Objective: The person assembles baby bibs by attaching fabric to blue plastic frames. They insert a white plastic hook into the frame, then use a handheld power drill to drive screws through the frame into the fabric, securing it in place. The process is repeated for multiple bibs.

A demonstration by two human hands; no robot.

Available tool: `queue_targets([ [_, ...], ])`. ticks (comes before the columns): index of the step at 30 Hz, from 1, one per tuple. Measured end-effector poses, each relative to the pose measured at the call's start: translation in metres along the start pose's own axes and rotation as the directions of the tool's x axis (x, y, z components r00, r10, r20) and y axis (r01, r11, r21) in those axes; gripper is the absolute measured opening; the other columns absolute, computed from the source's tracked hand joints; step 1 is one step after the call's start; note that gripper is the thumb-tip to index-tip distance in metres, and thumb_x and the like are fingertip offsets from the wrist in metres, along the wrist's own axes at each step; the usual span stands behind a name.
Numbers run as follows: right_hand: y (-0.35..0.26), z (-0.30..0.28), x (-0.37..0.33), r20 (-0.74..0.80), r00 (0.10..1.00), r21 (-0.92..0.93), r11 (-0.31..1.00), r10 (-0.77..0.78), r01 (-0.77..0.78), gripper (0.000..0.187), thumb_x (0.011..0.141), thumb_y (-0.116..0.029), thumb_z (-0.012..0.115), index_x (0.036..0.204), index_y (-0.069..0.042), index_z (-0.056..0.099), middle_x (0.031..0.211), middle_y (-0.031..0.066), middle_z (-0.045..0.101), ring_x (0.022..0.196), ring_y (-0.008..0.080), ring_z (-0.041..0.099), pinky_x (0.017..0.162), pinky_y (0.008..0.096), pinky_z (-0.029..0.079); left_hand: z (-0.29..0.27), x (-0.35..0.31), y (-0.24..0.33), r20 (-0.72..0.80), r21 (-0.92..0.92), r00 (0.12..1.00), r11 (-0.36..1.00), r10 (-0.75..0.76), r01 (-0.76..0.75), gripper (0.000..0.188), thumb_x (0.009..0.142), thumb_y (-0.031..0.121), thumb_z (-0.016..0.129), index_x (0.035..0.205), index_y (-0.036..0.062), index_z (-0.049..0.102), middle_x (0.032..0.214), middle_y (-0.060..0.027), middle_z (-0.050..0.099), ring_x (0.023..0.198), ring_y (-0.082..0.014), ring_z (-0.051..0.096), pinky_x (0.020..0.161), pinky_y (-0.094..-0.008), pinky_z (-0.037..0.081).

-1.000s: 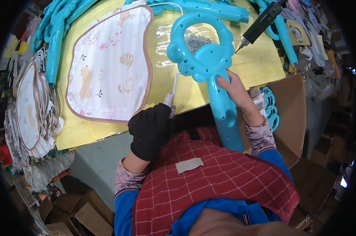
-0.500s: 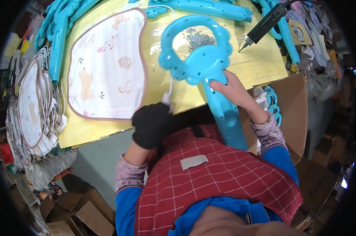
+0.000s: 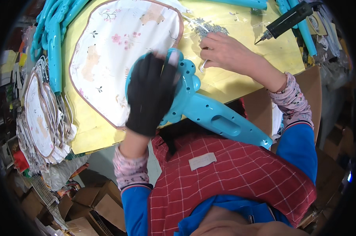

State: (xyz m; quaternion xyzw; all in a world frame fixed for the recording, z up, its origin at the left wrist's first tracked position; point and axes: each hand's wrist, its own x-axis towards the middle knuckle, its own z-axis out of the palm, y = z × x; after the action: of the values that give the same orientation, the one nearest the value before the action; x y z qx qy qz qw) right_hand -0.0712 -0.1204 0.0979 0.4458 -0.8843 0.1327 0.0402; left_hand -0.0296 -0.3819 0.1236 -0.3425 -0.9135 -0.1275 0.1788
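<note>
My left hand (image 3: 151,92), in a black fingerless glove, is closed over the ring end of a turquoise plastic frame piece (image 3: 185,92). The handle with its oval slot slants down to the right, across the table's front edge and over my apron. Much of the ring is hidden under the glove. My bare right hand (image 3: 229,53) pinches a white cord (image 3: 202,66), whose short end hangs below the fingers. Beyond those fingertips lies a heap of small metal screws (image 3: 209,28). A white printed fabric panel (image 3: 115,59) with brown edging lies flat, partly under the ring.
A black electric screwdriver (image 3: 286,23) points in from the upper right. More turquoise pieces (image 3: 55,51) are stacked at the far left, with a bundle of similar fabric panels (image 3: 39,114) hanging below. The yellow tabletop (image 3: 260,51) reaches right to a cardboard box (image 3: 260,110).
The turquoise piece has swung left and down, its ring now under my left hand. My right hand has let go of its handle and taken the white cord. The fabric panel appears shifted right.
</note>
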Motion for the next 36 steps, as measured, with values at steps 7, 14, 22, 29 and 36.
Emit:
queue_targets([
  [7, -0.013, -0.013, 0.0, -0.131, 0.977, 0.202, 0.96, -0.169, 0.193, 0.035, 0.085, -0.039, 0.07, 0.071, -0.01, 0.056, 0.058, 0.0039, 0.053, 0.06, 0.0261, 0.058, 0.062, 0.0363, 0.045, 0.002, 0.015, -0.01, 0.148, -0.009, 0.989, 1.0, -0.027, 0.029, 0.02, 0.085, 0.029, 0.067, 0.088, 0.011, 0.059, 0.068, -0.0105, 0.055, 0.062, -0.0316, 0.058, 0.055, -0.0413, 0.045],
  [14, -0.033, -0.012, 0.012, -0.299, 0.951, 0.262, 0.951, -0.08, 0.163, 0.041, 0.083, -0.035, 0.072, 0.063, -0.009, 0.048, 0.057, 0.0051, 0.049, 0.057, 0.0263, 0.055, 0.055, 0.0359, 0.043, -0.022, 0.006, 0.004, 0.1, -0.008, 0.995, 1.0, -0.012, 0.013, 0.036, 0.1, 0.034, 0.046, 0.077, 0.009, 0.055, 0.064, -0.0101, 0.047, 0.057, -0.0295, 0.052, 0.051, -0.0392, 0.038],
  [22, -0.043, -0.009, 0.004, -0.287, 0.95, 0.113, 0.981, -0.122, 0.16, 0.04, 0.084, -0.037, 0.071, 0.066, -0.01, 0.047, 0.058, 0.0045, 0.05, 0.058, 0.0216, 0.057, 0.057, 0.0327, 0.044, -0.028, -0.006, 0.009, 0.108, 0.011, 0.994, 1.0, -0.029, 0.028, 0.022, 0.092, 0.031, 0.059, 0.083, 0.0114, 0.057, 0.07, -0.0071, 0.052, 0.062, -0.0262, 0.054, 0.055, -0.0373, 0.041],
  [29, -0.061, 0.035, 0.0, -0.209, 0.978, -0.21, 0.977, -0.026, -0.019, 0.027, 0.081, -0.026, 0.07, 0.067, -0.011, 0.051, 0.061, 0.0007, 0.049, 0.063, 0.0177, 0.056, 0.057, 0.0314, 0.042, 0.011, -0.016, -0.012, 0.163, 0.042, 0.984, 0.997, -0.074, 0.068, 0.027, 0.101, 0.03, 0.044, 0.096, 0.012, 0.063, 0.067, -0.014, 0.06, 0.063, -0.0358, 0.061, 0.056, -0.0449, 0.046],
  [36, -0.061, 0.066, 0.012, -0.177, 0.984, -0.41, 0.91, -0.014, -0.061, 0.012, 0.069, -0.015, 0.061, 0.062, -0.013, 0.051, 0.058, -0.001, 0.053, 0.063, 0.0159, 0.057, 0.061, 0.0285, 0.041, 0.03, 0.012, -0.003, 0.209, -0.021, 0.976, 0.998, -0.056, 0.062, 0.032, 0.102, 0.035, 0.042, 0.089, 0.0148, 0.063, 0.062, -0.0134, 0.06, 0.059, -0.0359, 0.062, 0.055, -0.0457, 0.046],
])
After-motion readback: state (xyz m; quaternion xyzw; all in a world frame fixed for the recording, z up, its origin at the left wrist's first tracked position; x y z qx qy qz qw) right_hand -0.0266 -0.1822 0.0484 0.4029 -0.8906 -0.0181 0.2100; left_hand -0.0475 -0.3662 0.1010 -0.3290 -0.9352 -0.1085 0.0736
